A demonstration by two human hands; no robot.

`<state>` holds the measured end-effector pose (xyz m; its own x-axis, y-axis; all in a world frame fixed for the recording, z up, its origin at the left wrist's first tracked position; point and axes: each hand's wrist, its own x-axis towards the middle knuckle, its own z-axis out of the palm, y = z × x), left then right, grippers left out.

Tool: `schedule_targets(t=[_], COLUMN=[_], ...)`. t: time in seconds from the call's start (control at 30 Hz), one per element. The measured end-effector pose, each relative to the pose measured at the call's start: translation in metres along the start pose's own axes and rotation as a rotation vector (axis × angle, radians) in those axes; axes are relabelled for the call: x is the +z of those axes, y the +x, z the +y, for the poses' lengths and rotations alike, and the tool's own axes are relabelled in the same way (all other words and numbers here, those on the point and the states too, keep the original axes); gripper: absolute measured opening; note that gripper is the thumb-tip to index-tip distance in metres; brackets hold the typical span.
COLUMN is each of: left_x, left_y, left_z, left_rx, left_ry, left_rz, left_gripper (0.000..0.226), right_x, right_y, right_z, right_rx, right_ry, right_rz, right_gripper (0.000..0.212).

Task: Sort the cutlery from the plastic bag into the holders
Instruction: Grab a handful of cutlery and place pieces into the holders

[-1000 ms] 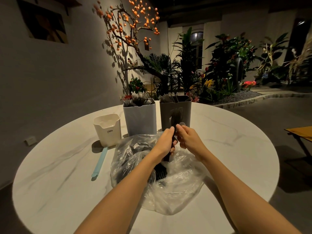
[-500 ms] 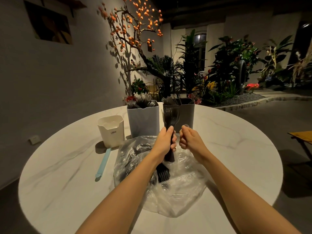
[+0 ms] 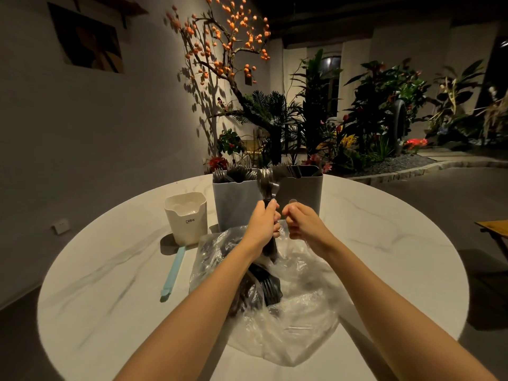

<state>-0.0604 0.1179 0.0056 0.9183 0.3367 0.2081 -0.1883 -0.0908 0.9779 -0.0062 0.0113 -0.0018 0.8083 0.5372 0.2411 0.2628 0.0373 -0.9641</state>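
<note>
A clear plastic bag (image 3: 297,312) lies crumpled on the round white table (image 3: 110,284), with dark plastic cutlery (image 3: 268,288) still inside. My left hand (image 3: 264,224) is shut on a bunch of dark forks (image 3: 268,185), held upright with the tines up in front of the holders. My right hand (image 3: 305,222) is just beside it, pinching a small clear spoon (image 3: 293,201). Behind stand a light grey holder (image 3: 233,199) full of forks and a dark grey holder (image 3: 302,188) with cutlery. A cream holder (image 3: 187,218) stands at the left.
A light blue utensil (image 3: 173,273) lies on the table in front of the cream holder. Behind the table are a tree with orange fruit (image 3: 225,50) and potted plants (image 3: 384,114). A wooden piece of furniture (image 3: 494,229) shows at the right edge.
My left hand has lifted the bunch of forks up out of the bag, tines now level with the holders' rims. My right hand has stayed beside it.
</note>
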Motion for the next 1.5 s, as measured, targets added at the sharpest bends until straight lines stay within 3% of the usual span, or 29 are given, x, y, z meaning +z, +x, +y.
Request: schedule_targets(t=[0.33, 0.57, 0.83, 1.2, 1.37, 1.5], left_x=[-0.034, -0.055, -0.061, -0.059, -0.056, -0.056], left_y=[0.029, 0.048, 0.073, 0.104, 0.106, 0.108], left_z=[0.033, 0.056, 0.079, 0.091, 0.079, 0.066], left_rx=[-0.108, 0.015, 0.135, 0.239, 0.204, 0.205], left_ry=[-0.093, -0.026, -0.026, -0.088, 0.025, 0.123], left_rz=[0.031, 0.050, 0.103, 0.308, 0.307, 0.309], left_gripper=[0.025, 0.023, 0.023, 0.032, 0.053, 0.044], right_x=[0.021, 0.028, 0.033, 0.038, 0.039, 0.041], right_y=[0.034, 0.056, 0.083, 0.109, 0.117, 0.116], right_z=[-0.043, -0.068, -0.080, -0.089, -0.082, -0.078], right_rx=[0.011, 0.003, 0.014, -0.009, 0.030, 0.023], right_ry=[-0.001, 0.026, 0.086, 0.187, 0.204, 0.129], right_rz=[-0.083, -0.125, -0.057, 0.029, 0.082, 0.092], right_gripper=[0.031, 0.035, 0.028, 0.028, 0.028, 0.029])
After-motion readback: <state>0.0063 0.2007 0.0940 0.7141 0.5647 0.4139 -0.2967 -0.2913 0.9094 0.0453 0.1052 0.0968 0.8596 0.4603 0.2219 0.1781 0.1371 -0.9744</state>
